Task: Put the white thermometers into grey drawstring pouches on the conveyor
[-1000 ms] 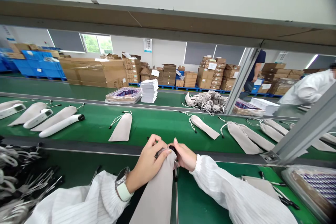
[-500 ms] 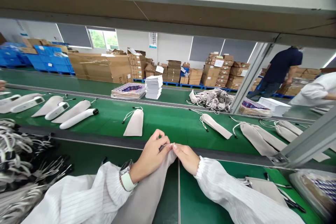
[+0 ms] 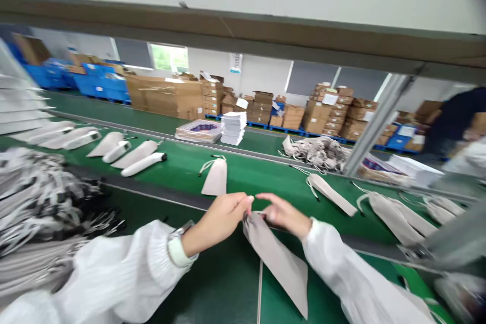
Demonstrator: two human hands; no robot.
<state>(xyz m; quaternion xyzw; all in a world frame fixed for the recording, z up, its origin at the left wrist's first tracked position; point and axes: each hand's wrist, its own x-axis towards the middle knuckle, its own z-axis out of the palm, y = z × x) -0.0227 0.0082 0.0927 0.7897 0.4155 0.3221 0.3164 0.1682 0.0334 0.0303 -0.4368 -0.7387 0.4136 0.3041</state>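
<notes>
My left hand [image 3: 224, 220] pinches the gathered mouth of a grey-beige drawstring bag [image 3: 279, 258] between thumb and fingers. The bag hangs slanting down to the right over the dark green work surface [image 3: 212, 278]. Close against its neck, on the right, is my right hand [image 3: 286, 216]. Its index finger stretches toward my left thumb, apart from the other fingers, which are partly hidden and blurred near a pale cord. Just beyond my hands, a similar bag [image 3: 214, 177] lies flat on the green belt [image 3: 261, 177].
White handheld devices [image 3: 142, 165] lie beside bags on the belt's left. A heap of bags with cords [image 3: 45, 202] is at my left. More bags [image 3: 395, 215] lie right, near a slanting metal post [image 3: 374, 126]. An overhead shelf [image 3: 243, 45] crosses above.
The bag's body has swung from under my left forearm to the right side. My right fingers have parted from the pinch at its mouth. The view has shifted left.
</notes>
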